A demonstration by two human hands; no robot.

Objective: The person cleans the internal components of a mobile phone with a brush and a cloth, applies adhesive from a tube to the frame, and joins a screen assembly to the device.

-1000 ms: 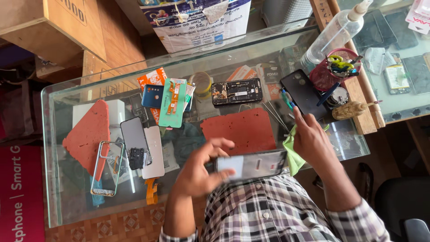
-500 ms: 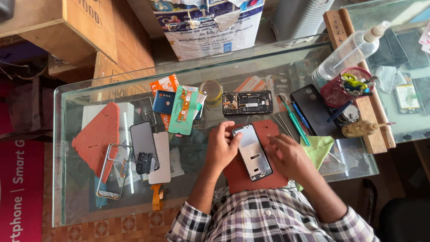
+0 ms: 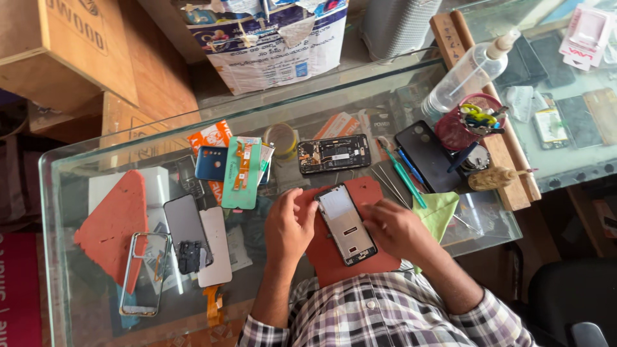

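Note:
A phone screen frame lies face up on a red mat at the near edge of the glass table. My left hand rests on the mat with its fingertips against the frame's left edge. My right hand presses on the frame's right edge, fingers curled over it. A green cloth lies just right of my right hand.
An opened black phone body, a black back cover, tweezers and a green-handled tool lie behind the mat. At left are a red triangular mat, spare screens and a clear case. A spray bottle and tool cup stand right.
The frame was held up in both hands a second ago; it came down onto the red mat and now lies flat, with both hands pressing its edges.

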